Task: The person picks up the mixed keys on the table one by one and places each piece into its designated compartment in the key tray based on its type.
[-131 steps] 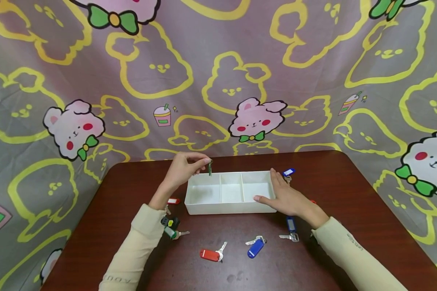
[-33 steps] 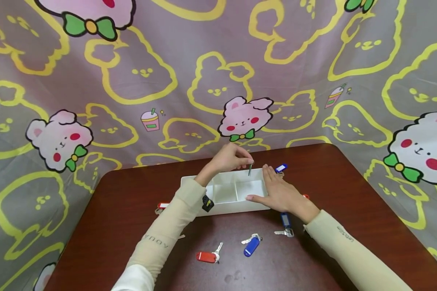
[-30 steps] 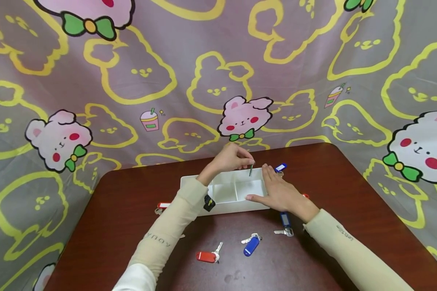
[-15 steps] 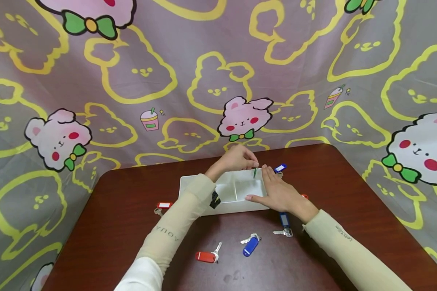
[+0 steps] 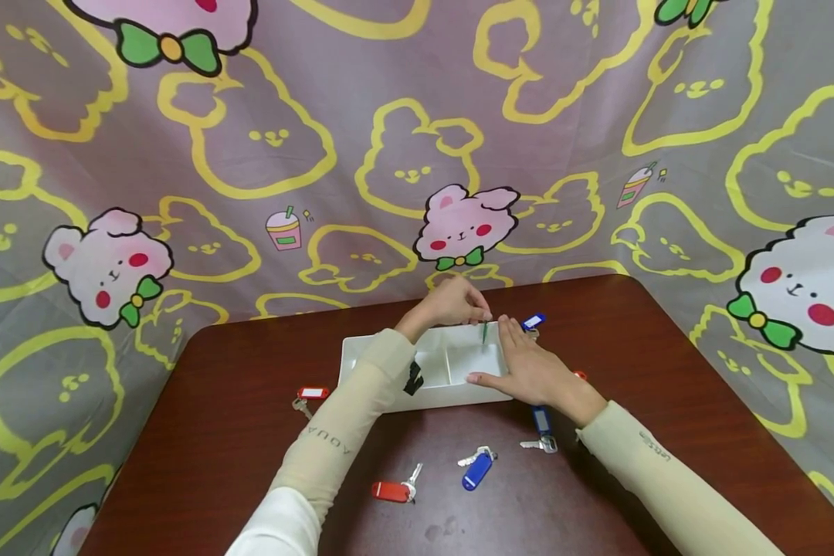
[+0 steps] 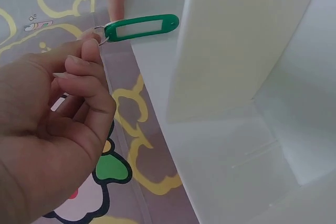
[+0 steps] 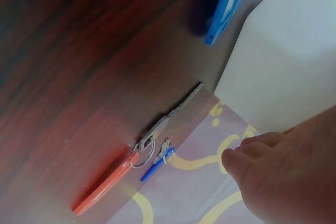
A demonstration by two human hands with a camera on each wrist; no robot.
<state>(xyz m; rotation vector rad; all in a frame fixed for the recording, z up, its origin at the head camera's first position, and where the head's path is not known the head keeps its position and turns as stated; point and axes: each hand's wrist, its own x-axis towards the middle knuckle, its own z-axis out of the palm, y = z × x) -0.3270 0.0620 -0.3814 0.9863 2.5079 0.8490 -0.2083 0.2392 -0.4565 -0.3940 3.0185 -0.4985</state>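
Note:
My left hand [image 5: 453,302] pinches the metal ring of a green key tag [image 5: 484,333] between thumb and fingertips. The tag hangs over the right compartment of a white three-part box [image 5: 452,397]. In the left wrist view, that hand [image 6: 58,108] is beside the box wall, and the green tag [image 6: 170,20] shows a pale label; no key shows on it there. My right hand [image 5: 537,369] rests on the box's right end, its fingers straight along the side and the thumb over the front rim. My left forearm covers part of the left compartment.
Tagged keys lie about the dark table [image 5: 236,371]: a red tag [image 5: 391,492] and a blue tag [image 5: 477,472] in front, another blue tag [image 5: 542,420] by the right wrist, a blue tag [image 5: 533,321] behind, a red tag [image 5: 313,393] at left. A patterned curtain [image 5: 361,154] hangs behind.
My left hand has carried the green tag from above the left compartment to the right one, then slightly lower. My right hand stays at the box end. The head view has shifted a little.

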